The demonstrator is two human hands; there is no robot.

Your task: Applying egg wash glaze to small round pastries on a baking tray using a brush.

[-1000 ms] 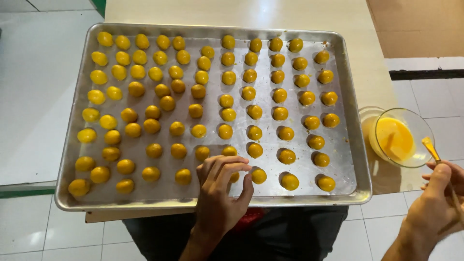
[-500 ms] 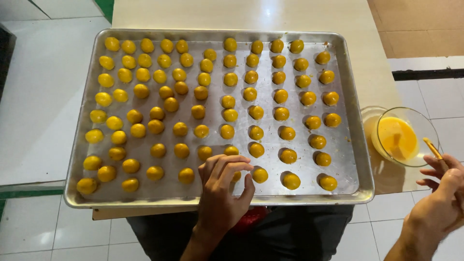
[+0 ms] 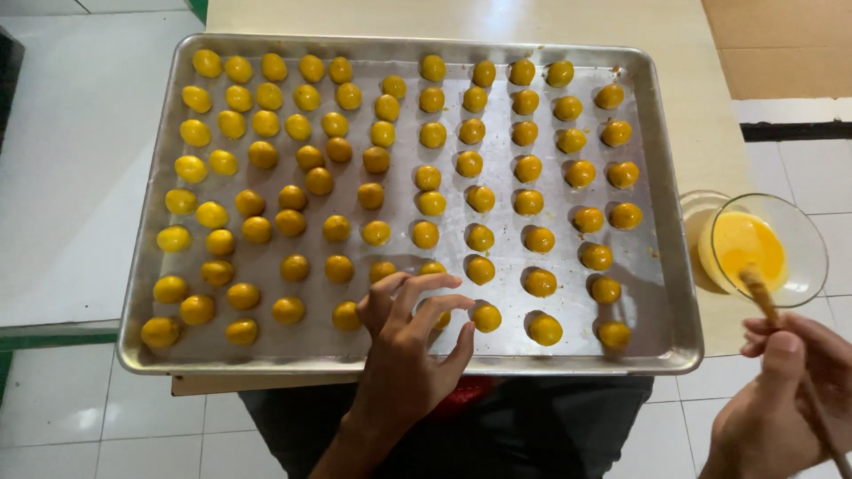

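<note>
My left hand [image 3: 413, 341] rests over the near edge of the metal baking tray [image 3: 146, 257], fingers loosely spread and curled, fingertips touching a dough ball [image 3: 437, 317] in the front row, not gripping it. My right hand [image 3: 781, 399], off the tray's near right corner, is closed around a wooden brush handle [image 3: 759, 293]; its tip sits in the clear glass bowl [image 3: 803, 235] of yellow egg wash, just beside the tray's right edge. Rows of glazed yellow dough balls [image 3: 479, 197] fill the tray to its far edge. Beyond, a bare cardboard sheet [image 3: 781, 44], brown, lies at the far right.
</note>
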